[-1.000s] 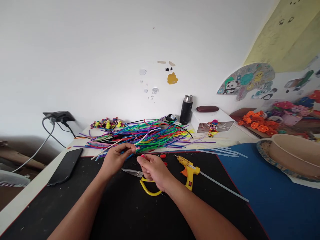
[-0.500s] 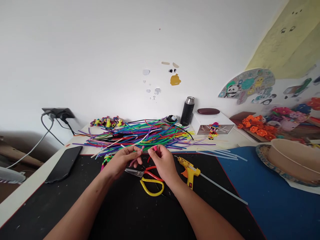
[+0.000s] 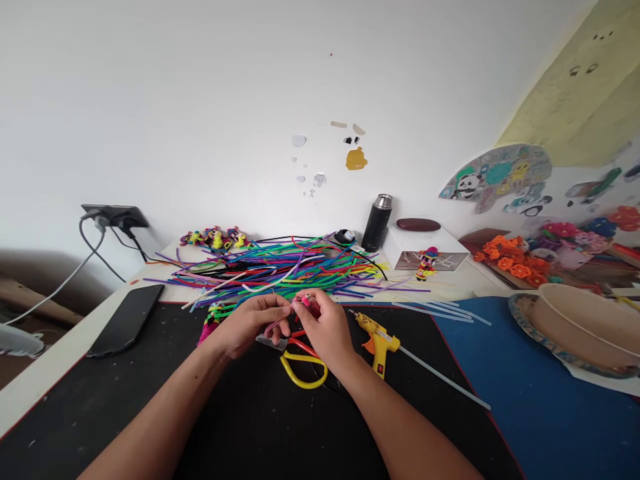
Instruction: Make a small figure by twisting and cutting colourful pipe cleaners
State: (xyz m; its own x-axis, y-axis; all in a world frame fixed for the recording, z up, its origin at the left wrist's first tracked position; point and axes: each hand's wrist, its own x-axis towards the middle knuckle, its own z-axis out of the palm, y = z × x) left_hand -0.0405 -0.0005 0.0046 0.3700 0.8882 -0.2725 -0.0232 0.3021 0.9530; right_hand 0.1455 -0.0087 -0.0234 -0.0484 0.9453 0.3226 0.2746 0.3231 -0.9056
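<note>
My left hand (image 3: 253, 323) and my right hand (image 3: 325, 327) meet over the black mat (image 3: 240, 427), both pinching a short pink pipe cleaner (image 3: 300, 305) between fingertips. Its loose end curls down under my left fingers. Directly below my hands lie scissors with yellow and red handles (image 3: 300, 363). A big heap of coloured pipe cleaners (image 3: 280, 267) spreads just behind the hands. A small pink and green crafted piece (image 3: 213, 319) lies to the left of my left wrist.
A yellow glue gun (image 3: 379, 337) with a long glue stick lies right of the scissors. A black phone (image 3: 125, 319) rests at the left. Behind stand a black flask (image 3: 377, 222), a white box (image 3: 425, 243), small figures (image 3: 215, 239); a straw hat (image 3: 580, 320) lies on the blue mat.
My hands have come together: the right hand rose from over the scissors toward the left hand, and both now grip the pink pipe cleaner. The view shifted slightly.
</note>
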